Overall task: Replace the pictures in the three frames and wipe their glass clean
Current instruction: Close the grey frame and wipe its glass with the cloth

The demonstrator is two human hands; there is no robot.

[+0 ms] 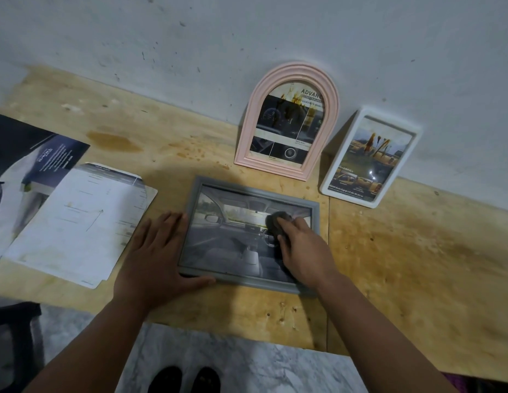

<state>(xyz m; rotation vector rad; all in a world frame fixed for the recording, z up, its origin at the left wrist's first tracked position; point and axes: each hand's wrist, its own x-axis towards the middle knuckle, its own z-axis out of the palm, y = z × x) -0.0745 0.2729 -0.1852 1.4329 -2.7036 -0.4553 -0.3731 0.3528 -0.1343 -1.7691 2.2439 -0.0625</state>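
Observation:
A grey rectangular frame (218,188) lies flat on the wooden table, holding a picture of a car interior. My left hand (159,256) rests flat against its left edge and lower left corner, fingers spread. My right hand (301,245) presses a dark grey cloth (275,219) onto the right part of the glass. A pink arched frame (248,131) leans against the wall behind, with yellowish smears on its glass. To its right a white rectangular frame (389,120) also leans on the wall, its glass smeared too.
Loose printed sheets (79,219) and a dark brochure (45,154) lie on the left of the table. The stained plywood table (417,265) meets a grey wall at the back. Its front edge runs below my arms, above a marble-patterned floor (247,364) and my feet.

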